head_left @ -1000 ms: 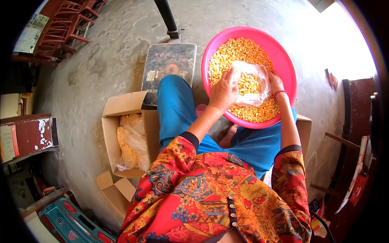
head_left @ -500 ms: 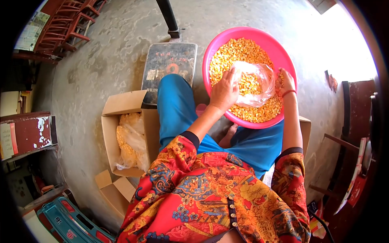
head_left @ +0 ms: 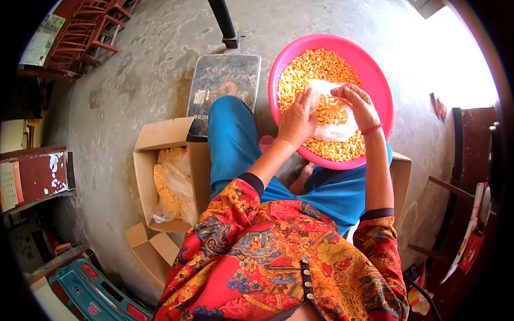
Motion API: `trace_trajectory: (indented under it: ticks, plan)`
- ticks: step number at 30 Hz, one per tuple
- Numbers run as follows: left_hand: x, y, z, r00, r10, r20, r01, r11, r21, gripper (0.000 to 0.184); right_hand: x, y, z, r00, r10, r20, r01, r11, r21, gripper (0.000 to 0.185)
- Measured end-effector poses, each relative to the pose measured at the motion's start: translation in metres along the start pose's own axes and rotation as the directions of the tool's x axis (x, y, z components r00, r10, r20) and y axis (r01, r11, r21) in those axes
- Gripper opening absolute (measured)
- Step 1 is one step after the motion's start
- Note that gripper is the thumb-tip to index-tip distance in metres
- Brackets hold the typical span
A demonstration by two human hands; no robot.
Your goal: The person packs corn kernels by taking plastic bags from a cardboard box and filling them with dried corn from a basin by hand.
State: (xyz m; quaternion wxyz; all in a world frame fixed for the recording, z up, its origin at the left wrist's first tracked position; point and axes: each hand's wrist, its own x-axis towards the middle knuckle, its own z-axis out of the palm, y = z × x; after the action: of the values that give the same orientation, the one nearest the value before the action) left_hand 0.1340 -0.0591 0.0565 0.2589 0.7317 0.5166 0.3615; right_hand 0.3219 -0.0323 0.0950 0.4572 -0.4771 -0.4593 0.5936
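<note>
A pink basin (head_left: 381, 80) holds a bed of yellow corn kernels (head_left: 316, 63). Inside it lies a clear plastic bag (head_left: 336, 132), its mouth open upward, with kernels in it. My left hand (head_left: 297, 120) is closed on the bag's left edge, thumb and fingers pressed together. Over the bag's upper right side is my right hand (head_left: 361, 107), with a red band at the wrist; its fingers are bent together above the opening, and what they hold, if anything, is hidden.
A platform scale (head_left: 224, 80) with a black post stands left of the basin. Bagged corn (head_left: 174, 184) lies in a cardboard box (head_left: 145, 176). Another box (head_left: 400, 179) is at the right. Red chairs (head_left: 88, 35) and a teal case (head_left: 96, 291) are at the left.
My right hand first moved from the bag's right edge out to the basin's right side, then came back left over the bag's opening. My left hand has stayed on the bag.
</note>
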Motion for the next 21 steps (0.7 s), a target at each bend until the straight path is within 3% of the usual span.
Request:
trace_trajectory:
  ticks: [1, 3, 4, 7, 9, 10, 12, 13, 16, 21]
  plan:
    - [0.0, 0.001, -0.001, 1.0, -0.001, -0.002, 0.001, 1.0, -0.004, 0.06, -0.001, -0.003, -0.002, 1.0, 0.002, -0.001, -0.002, 1.0, -0.001, 0.021]
    - [0.001, 0.002, -0.001, 1.0, -0.003, -0.004, 0.003, 1.0, -0.011, 0.06, -0.002, -0.009, -0.01, 0.99, -0.13, -0.048, 0.116, 0.967, -0.226, 0.021]
    - [0.001, 0.002, 0.0, 1.0, -0.012, 0.005, 0.012, 1.0, -0.006, 0.061, 0.0, -0.009, -0.015, 0.977, -0.159, -0.145, 0.133, 0.976, -0.173, 0.018]
    - [0.0, 0.001, 0.0, 1.0, -0.023, 0.017, 0.023, 1.0, 0.009, 0.062, 0.018, 0.03, -0.074, 0.934, -0.228, -0.276, 0.144, 0.945, -0.295, 0.017]
    - [0.001, 0.0, 0.0, 1.0, -0.024, 0.018, 0.024, 1.0, 0.02, 0.062, 0.027, 0.056, -0.101, 0.894, -0.302, -0.333, 0.076, 0.831, -0.551, 0.017]
    - [0.0, 0.0, 0.0, 0.999, -0.026, 0.021, 0.025, 0.999, 0.026, 0.063, 0.024, 0.059, -0.1, 0.894, -0.303, -0.331, 0.078, 0.832, -0.55, 0.017]
    - [0.0, 0.0, 0.001, 0.999, -0.027, 0.025, 0.026, 0.999, 0.03, 0.063, 0.014, 0.064, -0.094, 0.911, -0.147, -0.385, -0.231, 0.593, -0.771, 0.024]
    - [0.0, -0.001, 0.002, 1.0, -0.017, 0.015, 0.017, 0.999, 0.029, 0.063, 0.014, 0.08, -0.102, 0.928, -0.246, -0.281, -0.134, 0.483, -0.865, 0.036]
    - [0.0, -0.004, 0.003, 1.0, 0.002, -0.001, -0.002, 1.0, 0.027, 0.062, 0.007, 0.073, -0.086, 0.963, -0.19, -0.193, -0.096, 0.429, -0.898, 0.032]
    - [0.0, -0.004, 0.004, 1.0, -0.002, 0.009, 0.002, 0.998, 0.056, 0.06, 0.003, 0.073, -0.085, 0.986, -0.124, -0.11, -0.046, 0.432, -0.901, 0.041]
